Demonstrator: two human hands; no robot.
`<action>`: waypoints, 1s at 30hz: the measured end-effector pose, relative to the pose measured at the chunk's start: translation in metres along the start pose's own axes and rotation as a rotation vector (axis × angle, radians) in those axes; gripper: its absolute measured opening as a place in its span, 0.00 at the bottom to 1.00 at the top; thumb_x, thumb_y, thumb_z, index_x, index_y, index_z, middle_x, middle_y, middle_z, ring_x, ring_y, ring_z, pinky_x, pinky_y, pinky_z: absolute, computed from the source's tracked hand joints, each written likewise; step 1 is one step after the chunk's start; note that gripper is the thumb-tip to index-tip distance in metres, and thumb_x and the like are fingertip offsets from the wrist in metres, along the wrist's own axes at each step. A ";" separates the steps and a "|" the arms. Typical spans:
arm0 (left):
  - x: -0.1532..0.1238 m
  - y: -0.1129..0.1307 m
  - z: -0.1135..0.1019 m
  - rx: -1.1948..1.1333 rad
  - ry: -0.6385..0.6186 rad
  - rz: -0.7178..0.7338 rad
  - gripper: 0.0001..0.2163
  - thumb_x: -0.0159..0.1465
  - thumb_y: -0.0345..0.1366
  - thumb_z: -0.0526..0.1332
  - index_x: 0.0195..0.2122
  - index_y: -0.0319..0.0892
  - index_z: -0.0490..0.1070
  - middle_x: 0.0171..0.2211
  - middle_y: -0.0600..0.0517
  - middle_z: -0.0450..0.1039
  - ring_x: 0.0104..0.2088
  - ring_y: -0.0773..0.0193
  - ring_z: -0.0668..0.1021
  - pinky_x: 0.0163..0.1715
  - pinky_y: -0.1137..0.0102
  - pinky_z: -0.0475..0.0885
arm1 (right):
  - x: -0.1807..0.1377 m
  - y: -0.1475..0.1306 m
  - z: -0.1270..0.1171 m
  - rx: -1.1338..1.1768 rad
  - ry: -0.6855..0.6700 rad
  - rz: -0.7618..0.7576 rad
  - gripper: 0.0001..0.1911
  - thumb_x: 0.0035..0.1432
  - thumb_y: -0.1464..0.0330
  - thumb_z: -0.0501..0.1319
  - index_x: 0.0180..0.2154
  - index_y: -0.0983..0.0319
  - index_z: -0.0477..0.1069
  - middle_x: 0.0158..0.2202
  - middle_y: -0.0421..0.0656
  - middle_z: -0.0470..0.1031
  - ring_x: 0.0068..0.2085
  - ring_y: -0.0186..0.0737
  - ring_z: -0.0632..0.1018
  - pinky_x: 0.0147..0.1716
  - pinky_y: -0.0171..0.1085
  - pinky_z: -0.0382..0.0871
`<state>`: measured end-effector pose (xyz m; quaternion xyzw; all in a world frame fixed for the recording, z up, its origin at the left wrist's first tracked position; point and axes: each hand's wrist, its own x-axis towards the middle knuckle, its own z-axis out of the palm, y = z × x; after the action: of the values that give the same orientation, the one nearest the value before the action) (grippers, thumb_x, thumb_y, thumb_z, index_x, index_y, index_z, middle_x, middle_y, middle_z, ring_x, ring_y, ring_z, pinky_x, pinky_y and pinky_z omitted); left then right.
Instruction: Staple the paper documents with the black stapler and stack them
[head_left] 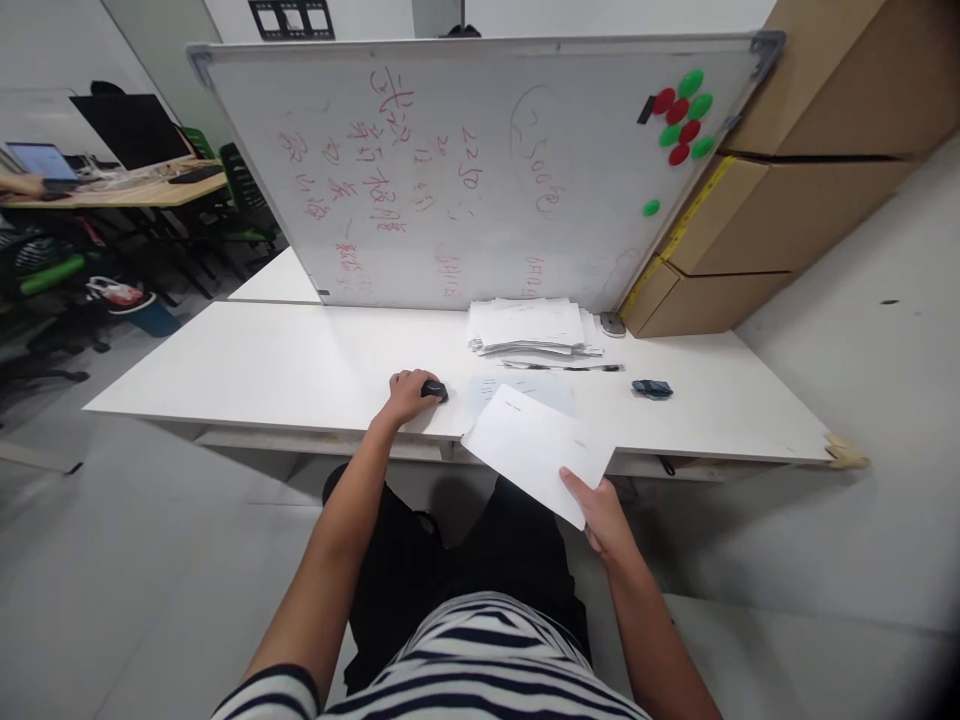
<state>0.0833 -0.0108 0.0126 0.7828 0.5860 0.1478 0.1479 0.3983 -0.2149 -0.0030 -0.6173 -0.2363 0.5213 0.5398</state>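
Observation:
My left hand [409, 394] rests on the white desk near its front edge, fingers closed round a small black object [434, 390] with a rounded end. The fingers cover most of it, so its kind is unclear. My right hand [606, 518] grips a white sheet of paper [536, 445] by its near right corner, thumb on top. The sheet tilts over the desk's front edge and bears a little faint print. Partly under it lies a pale bluish sheet [486, 393] with marks. Behind stands a stack of papers [529, 325].
A thin dark pen-like stick [562, 367] lies before the stack. To the right is a dark teal object [652, 389]. A whiteboard [480, 200] with red writing leans behind the desk [247, 365]; cardboard boxes [795, 215] stand at right. Another person's hand [22, 184] shows far left.

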 end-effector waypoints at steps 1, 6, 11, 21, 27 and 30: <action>0.001 0.000 -0.003 -0.011 -0.028 0.002 0.14 0.56 0.41 0.62 0.44 0.49 0.71 0.46 0.51 0.73 0.52 0.51 0.67 0.55 0.56 0.54 | -0.001 0.000 0.004 0.007 -0.017 0.011 0.24 0.44 0.58 0.71 0.42 0.65 0.76 0.46 0.50 0.79 0.45 0.51 0.80 0.44 0.44 0.76; -0.001 0.001 -0.023 -0.081 -0.174 0.038 0.15 0.52 0.41 0.64 0.43 0.49 0.73 0.44 0.51 0.73 0.50 0.52 0.70 0.53 0.59 0.60 | -0.002 0.011 0.031 -0.041 -0.060 0.032 0.24 0.44 0.58 0.71 0.40 0.66 0.77 0.44 0.51 0.80 0.45 0.53 0.80 0.43 0.44 0.76; -0.013 0.002 -0.035 -0.202 -0.280 0.125 0.18 0.52 0.41 0.65 0.45 0.49 0.74 0.46 0.50 0.73 0.51 0.52 0.70 0.51 0.60 0.65 | -0.003 0.026 0.049 -0.090 -0.104 0.034 0.23 0.45 0.58 0.70 0.40 0.67 0.77 0.43 0.51 0.80 0.45 0.53 0.80 0.44 0.44 0.75; -0.026 0.016 -0.035 -0.197 -0.289 0.144 0.17 0.52 0.40 0.65 0.44 0.49 0.75 0.47 0.50 0.74 0.52 0.51 0.70 0.52 0.58 0.66 | -0.002 0.032 0.069 -0.066 -0.128 0.012 0.23 0.43 0.59 0.71 0.39 0.67 0.77 0.42 0.52 0.80 0.43 0.54 0.80 0.43 0.46 0.75; -0.031 0.026 -0.043 -0.161 -0.365 0.123 0.18 0.52 0.47 0.66 0.44 0.52 0.76 0.46 0.51 0.74 0.53 0.51 0.70 0.51 0.62 0.67 | -0.001 0.041 0.084 -0.073 -0.194 -0.009 0.23 0.46 0.56 0.69 0.40 0.66 0.77 0.43 0.52 0.80 0.45 0.53 0.80 0.44 0.46 0.74; -0.019 0.034 -0.048 -0.201 -0.384 0.118 0.22 0.55 0.55 0.62 0.46 0.51 0.75 0.50 0.51 0.72 0.53 0.53 0.71 0.50 0.66 0.67 | -0.001 0.044 0.083 -0.089 -0.207 -0.009 0.24 0.46 0.55 0.68 0.41 0.67 0.77 0.44 0.52 0.80 0.45 0.54 0.80 0.45 0.47 0.74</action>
<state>0.0884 -0.0354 0.0687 0.8109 0.4825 0.0620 0.3251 0.3117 -0.1945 -0.0325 -0.5823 -0.3166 0.5688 0.4869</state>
